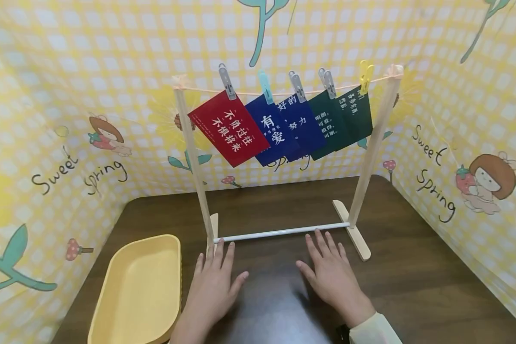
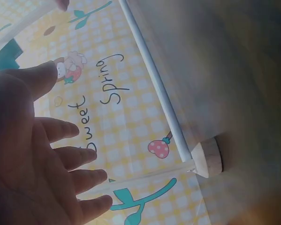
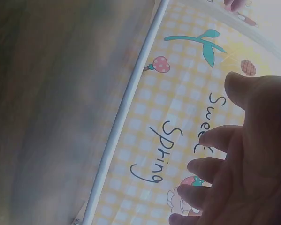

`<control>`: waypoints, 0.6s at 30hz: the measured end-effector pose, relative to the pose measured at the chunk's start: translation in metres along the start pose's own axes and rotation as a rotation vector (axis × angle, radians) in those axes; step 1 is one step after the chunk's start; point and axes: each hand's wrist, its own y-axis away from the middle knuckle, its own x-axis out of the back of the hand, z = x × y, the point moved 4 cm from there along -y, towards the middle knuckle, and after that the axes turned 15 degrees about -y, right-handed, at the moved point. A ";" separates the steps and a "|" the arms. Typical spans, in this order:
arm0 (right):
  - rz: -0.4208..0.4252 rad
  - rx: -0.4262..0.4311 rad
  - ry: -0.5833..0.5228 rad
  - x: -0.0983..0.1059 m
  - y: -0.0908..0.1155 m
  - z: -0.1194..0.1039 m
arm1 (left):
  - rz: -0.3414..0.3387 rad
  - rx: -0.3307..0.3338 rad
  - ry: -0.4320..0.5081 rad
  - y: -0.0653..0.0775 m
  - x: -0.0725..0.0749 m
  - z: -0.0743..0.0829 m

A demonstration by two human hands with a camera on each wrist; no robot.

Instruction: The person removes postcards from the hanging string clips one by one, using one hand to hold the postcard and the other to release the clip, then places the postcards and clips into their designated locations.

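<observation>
Both hands are held out over the table with fingers spread, holding nothing. My left hand (image 1: 215, 282) is near the left foot of a wooden rack, its fingertips overlapping the end of the white rod (image 1: 279, 232) in the head view. Toward the rod's right end is my right hand (image 1: 333, 277). A cord (image 1: 206, 90) runs between the rack's left post (image 1: 194, 162) and right post (image 1: 376, 148). From it hang a red card (image 1: 229, 129), two blue cards (image 1: 271, 136) and two green cards (image 1: 356, 117), held by grey clothespins (image 1: 227, 82), a light blue clothespin (image 1: 265, 87) and a yellow clothespin (image 1: 366, 76).
A yellow tray (image 1: 142, 286) lies on the dark wooden table (image 1: 413, 272), left of my left hand. Yellow checked cloth (image 1: 146, 157) printed with "Sweet Spring" and flowers encloses the table at the back and sides. The rack's right foot (image 1: 358, 241) points toward me.
</observation>
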 end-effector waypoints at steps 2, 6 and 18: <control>0.016 0.002 -0.008 0.003 -0.002 0.000 | 0.009 -0.007 0.003 -0.001 0.003 0.000; 0.051 0.021 -0.014 0.008 -0.008 0.001 | 0.062 -0.024 0.006 -0.002 0.010 -0.003; 0.149 0.148 -0.049 0.024 -0.031 -0.008 | 0.259 -0.060 -0.008 -0.006 0.041 -0.033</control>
